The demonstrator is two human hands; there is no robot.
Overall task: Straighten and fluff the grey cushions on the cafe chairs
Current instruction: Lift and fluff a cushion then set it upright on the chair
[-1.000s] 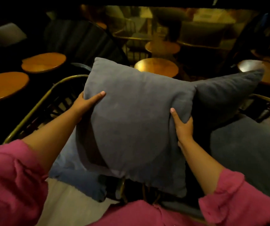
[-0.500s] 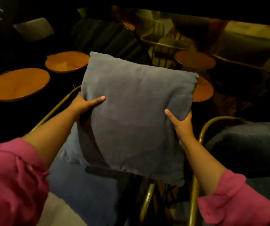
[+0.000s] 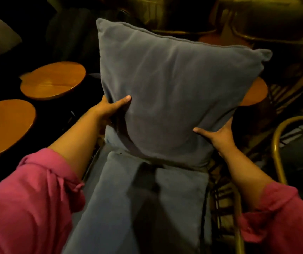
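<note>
We have the cushion (image 3: 174,99) up on its lower edge at the back of the seat pad (image 3: 147,208), tilted a little, its top corner toward the right flaring out. It looks light and soft to us: the cover dents wherever we press, so it should reshape easily and not slip through a firm hold. Nothing about it seems fragile. The seat pad beneath lies flat and long, the same grey cloth, with the chair frame (image 3: 277,143) of the next seat curving just beside it on the right. Two round worktops (image 3: 53,79) sit well apart on the left.

Our left hand (image 3: 108,109) is clamped on the cushion's left edge, thumb across the front, fingers hidden behind. Our right hand (image 3: 218,134) cups the lower right edge, thumb spread forward. We judge the side edges, low down, the best places to grip for plumping, squeezing inward from both.
</note>
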